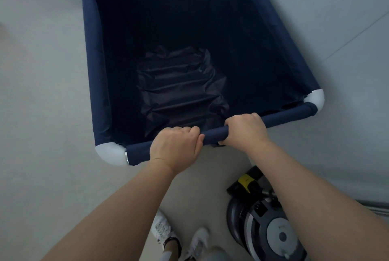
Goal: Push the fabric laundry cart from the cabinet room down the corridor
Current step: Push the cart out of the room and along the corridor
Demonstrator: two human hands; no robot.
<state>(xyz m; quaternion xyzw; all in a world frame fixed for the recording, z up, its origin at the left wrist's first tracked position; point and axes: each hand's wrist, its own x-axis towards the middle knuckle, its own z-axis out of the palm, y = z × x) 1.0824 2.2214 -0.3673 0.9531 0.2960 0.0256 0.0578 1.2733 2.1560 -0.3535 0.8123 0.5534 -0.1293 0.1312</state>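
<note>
A navy fabric laundry cart (94, 71) fills the upper middle of the head view, seen from above. Its inside is dark, with only wrinkled fabric at the bottom. White plastic caps mark the two near corners. My left hand (175, 148) and my right hand (245, 130) both grip the padded near rail (213, 134), knuckles up, close together near its middle. The cart sits slanted, its right side close to the wall.
A pale wall (326, 18) runs along the right of the cart. A round grey floor machine (263, 220) with a black and yellow part stands on the floor at the lower right, by my white shoes (162, 229). Light floor (42, 102) spreads on the left.
</note>
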